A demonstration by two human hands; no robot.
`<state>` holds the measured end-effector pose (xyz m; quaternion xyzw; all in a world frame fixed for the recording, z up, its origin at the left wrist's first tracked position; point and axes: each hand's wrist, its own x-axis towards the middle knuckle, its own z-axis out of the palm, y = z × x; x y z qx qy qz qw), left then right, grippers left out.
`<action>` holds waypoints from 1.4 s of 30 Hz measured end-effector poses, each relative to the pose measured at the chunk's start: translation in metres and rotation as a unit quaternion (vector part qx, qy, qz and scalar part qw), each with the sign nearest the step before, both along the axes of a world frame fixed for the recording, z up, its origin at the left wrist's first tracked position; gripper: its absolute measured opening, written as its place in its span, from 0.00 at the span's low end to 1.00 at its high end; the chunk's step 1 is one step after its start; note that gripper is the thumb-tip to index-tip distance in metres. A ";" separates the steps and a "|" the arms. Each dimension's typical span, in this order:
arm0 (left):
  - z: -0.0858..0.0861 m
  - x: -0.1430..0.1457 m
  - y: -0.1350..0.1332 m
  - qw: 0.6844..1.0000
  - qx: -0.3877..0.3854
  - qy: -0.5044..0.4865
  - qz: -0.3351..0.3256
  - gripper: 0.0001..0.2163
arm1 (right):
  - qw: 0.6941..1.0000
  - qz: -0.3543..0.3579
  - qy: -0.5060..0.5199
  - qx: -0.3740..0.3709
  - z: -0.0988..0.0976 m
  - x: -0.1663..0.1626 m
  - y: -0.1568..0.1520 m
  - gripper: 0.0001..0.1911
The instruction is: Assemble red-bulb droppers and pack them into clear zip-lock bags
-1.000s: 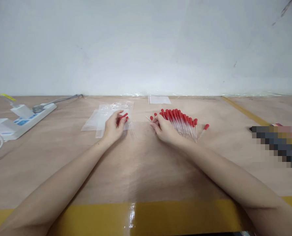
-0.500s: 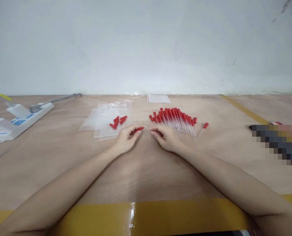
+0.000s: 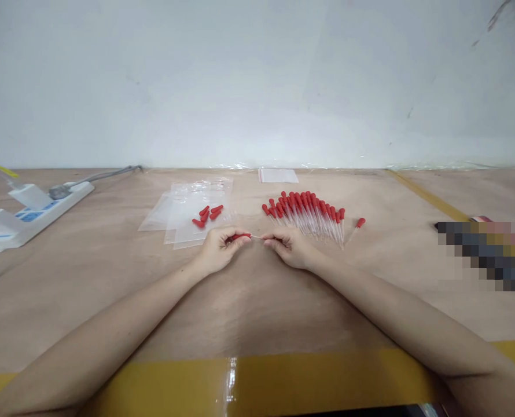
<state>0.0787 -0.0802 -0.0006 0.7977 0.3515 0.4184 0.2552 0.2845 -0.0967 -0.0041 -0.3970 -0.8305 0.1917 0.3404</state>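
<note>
My left hand (image 3: pixel 223 250) is closed on a red rubber dropper bulb (image 3: pixel 242 236), pinched between thumb and fingers. A thin clear dropper tube (image 3: pixel 256 236) spans the gap between my hands, its near end at the mouth of the bulb. My right hand (image 3: pixel 287 246) pinches the tube's other end; how far it sits inside the bulb is too small to tell. Beyond my right hand lies a fanned row of droppers with red bulbs (image 3: pixel 301 201) and clear tubes. Several loose red bulbs (image 3: pixel 204 216) rest on clear plastic bags (image 3: pixel 181 234) beyond my left hand.
A single dropper (image 3: pixel 360 223) lies apart at the right of the row. At the back is a small white bag (image 3: pixel 278 175). A white power strip (image 3: pixel 73 200) with plugs stands at left, and a blurred-out dark object (image 3: pixel 483 252) lies at right.
The tube between my hands now lies nearly level and in line with the bulb, where it slanted before. My hands have shifted slightly; both keep their hold.
</note>
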 end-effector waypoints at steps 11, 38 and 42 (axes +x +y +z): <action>-0.001 -0.001 -0.009 0.993 0.058 0.103 -0.029 0.07 | 0.972 -0.038 -0.170 0.160 0.003 0.003 -0.005 0.15; 0.016 -0.030 0.023 0.968 0.177 0.172 0.033 0.16 | 0.982 0.010 -0.081 -0.168 0.045 -0.002 -0.005 0.13; 0.003 -0.066 0.055 0.935 0.172 0.116 0.287 0.11 | 0.964 -0.174 -0.045 -0.197 0.053 0.011 0.021 0.12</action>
